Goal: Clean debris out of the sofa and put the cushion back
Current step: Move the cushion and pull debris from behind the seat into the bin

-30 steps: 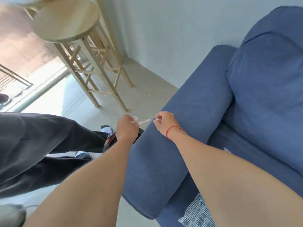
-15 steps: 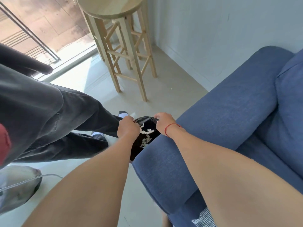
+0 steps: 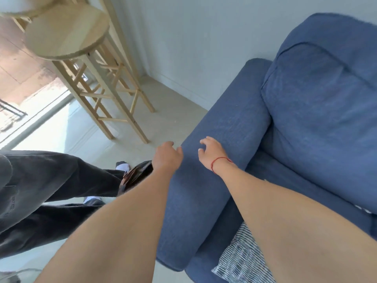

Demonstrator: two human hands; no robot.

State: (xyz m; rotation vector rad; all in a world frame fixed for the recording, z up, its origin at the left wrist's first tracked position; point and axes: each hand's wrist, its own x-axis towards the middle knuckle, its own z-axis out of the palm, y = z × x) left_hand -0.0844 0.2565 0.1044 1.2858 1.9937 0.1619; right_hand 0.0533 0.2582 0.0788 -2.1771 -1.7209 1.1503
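Note:
The blue sofa fills the right side, with its padded armrest [image 3: 220, 152] running toward me and a blue back cushion [image 3: 326, 111] behind it. My left hand [image 3: 166, 155] hovers at the armrest's outer edge, fingers loosely curled, holding nothing. My right hand [image 3: 212, 151], with a red string on the wrist, is over the top of the armrest with fingers spread and empty. A striped grey-and-white cloth [image 3: 242, 260] lies on the sofa seat under my right forearm. A dark bag [image 3: 138, 174] sits low beside the armrest, below my left hand.
Another person's legs in dark trousers [image 3: 51, 193] stand at the left, close to the armrest. Two tall wooden stools [image 3: 67, 35] stand at the upper left by a glass door. Pale floor [image 3: 142, 123] lies between stools and sofa.
A second ago both hands pinched a small white stick; half a second ago they were at the dark bag's mouth. Now both hands are empty and lifted over the armrest.

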